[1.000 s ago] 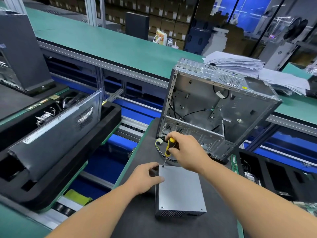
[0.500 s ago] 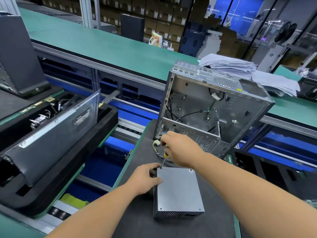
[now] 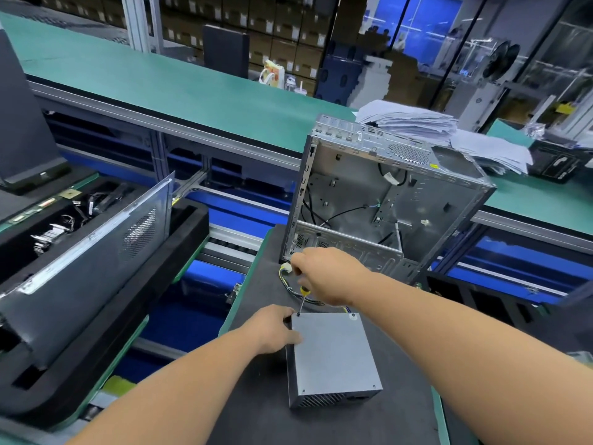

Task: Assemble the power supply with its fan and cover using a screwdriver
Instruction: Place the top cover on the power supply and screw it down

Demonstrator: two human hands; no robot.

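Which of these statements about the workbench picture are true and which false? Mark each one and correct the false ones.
1. The right hand grips a screwdriver whose tip meets the far-left corner of the power supply. True.
2. The left hand rests on the open computer case. False: it holds the power supply's left edge.
3. The power supply lies inside the case. False: it lies on the dark mat in front of it.
4. A stack of papers sits behind the case. True.
5. Wires lie between case and power supply. True.
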